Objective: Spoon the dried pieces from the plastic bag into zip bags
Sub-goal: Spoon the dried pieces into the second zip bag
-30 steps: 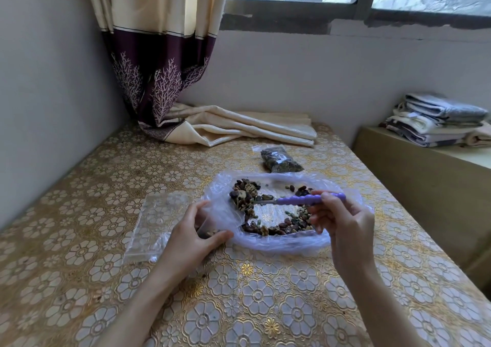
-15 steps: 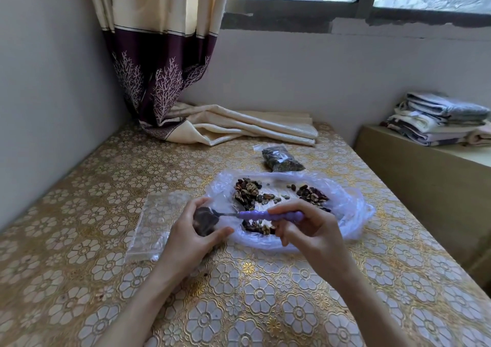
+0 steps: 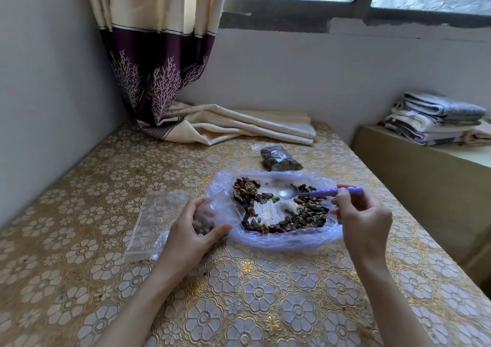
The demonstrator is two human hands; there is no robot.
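A wide clear plastic bag [image 3: 313,237] lies open on the table with dried brown and green pieces [image 3: 305,213] spread inside. My right hand [image 3: 364,219] pinches the purple handle of a spoon [image 3: 318,193], whose empty metal bowl hangs over the bag's middle. My left hand [image 3: 191,229] holds a small zip bag [image 3: 203,221] at the big bag's left edge, with a few dried pieces inside it. An empty zip bag [image 3: 156,219] lies flat just left of that hand. A filled, closed zip bag [image 3: 279,159] rests behind the big bag.
The table [image 3: 239,293] has a gold floral cover and meets the wall on the left. A curtain end [image 3: 233,126] lies heaped at the back. To the right stands a low cabinet [image 3: 425,176] with folded cloths [image 3: 435,118] on top.
The spoon has gone from the small zip bag's mouth back to the right, over the big bag, and its bowl is empty. My left hand still holds the zip bag.
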